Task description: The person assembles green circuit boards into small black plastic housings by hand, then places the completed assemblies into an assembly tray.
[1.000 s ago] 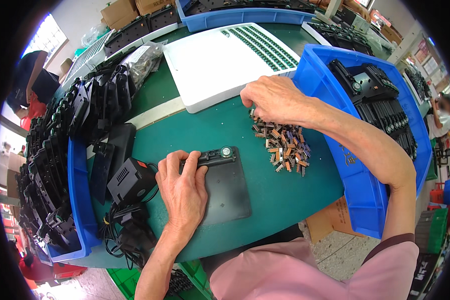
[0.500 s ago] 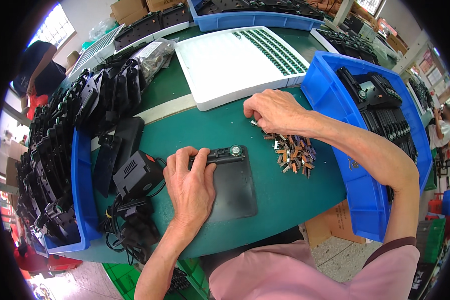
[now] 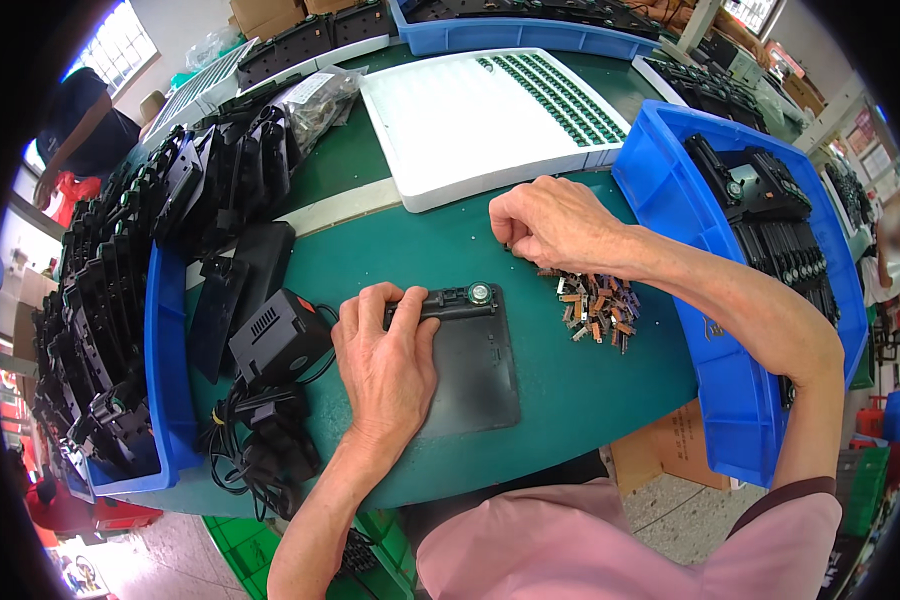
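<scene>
My left hand [image 3: 390, 365] grips the raised bar of the black plastic housing [image 3: 475, 375] on the green tabletop [image 3: 570, 400], while right of that housing my right hand [image 3: 560, 225], fingertips pinched around what I cannot tell, is beside the pile of small electronic components [image 3: 600, 310].

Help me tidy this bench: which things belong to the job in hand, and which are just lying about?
Apparently in use:
black plastic panel under left hand
small components near right hand

Seemingly lying about:
black vented box
clear plastic bag
</scene>
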Demonstrator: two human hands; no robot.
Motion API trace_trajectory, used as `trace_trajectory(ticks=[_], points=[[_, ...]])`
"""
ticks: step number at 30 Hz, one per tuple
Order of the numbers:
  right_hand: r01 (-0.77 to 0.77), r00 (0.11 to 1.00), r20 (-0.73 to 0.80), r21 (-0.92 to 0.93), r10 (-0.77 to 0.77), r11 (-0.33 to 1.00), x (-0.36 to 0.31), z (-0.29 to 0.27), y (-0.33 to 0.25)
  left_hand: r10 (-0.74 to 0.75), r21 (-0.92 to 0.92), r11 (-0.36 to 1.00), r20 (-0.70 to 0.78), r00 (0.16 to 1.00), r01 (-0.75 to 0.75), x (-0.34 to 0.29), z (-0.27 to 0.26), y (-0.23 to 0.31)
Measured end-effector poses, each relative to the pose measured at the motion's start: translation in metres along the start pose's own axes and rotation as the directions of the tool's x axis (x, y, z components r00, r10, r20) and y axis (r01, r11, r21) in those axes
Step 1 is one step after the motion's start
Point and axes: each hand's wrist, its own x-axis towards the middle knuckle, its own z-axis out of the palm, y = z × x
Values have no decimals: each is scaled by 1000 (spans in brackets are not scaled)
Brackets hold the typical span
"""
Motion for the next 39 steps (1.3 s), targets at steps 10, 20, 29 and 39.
trace_trajectory(ticks=[10, 20, 29, 39], points=[[65, 993, 75, 279, -90, 958, -13, -8, -15, 16, -19, 1000, -23, 1000, -17, 0, 3, -1], [13, 973, 193, 501, -126, 865, -51, 7, -39, 33, -8, 999, -54, 998, -33, 0, 5, -2], [414, 908, -12, 191, -419, 890, -57, 23, -38, 23, -11, 1000, -56, 998, -24, -1, 5, -4], [476, 879, 37, -4, -476, 879, -68, 39, -41, -5, -15, 1000, -18, 1000, 5, -1, 3, -2]])
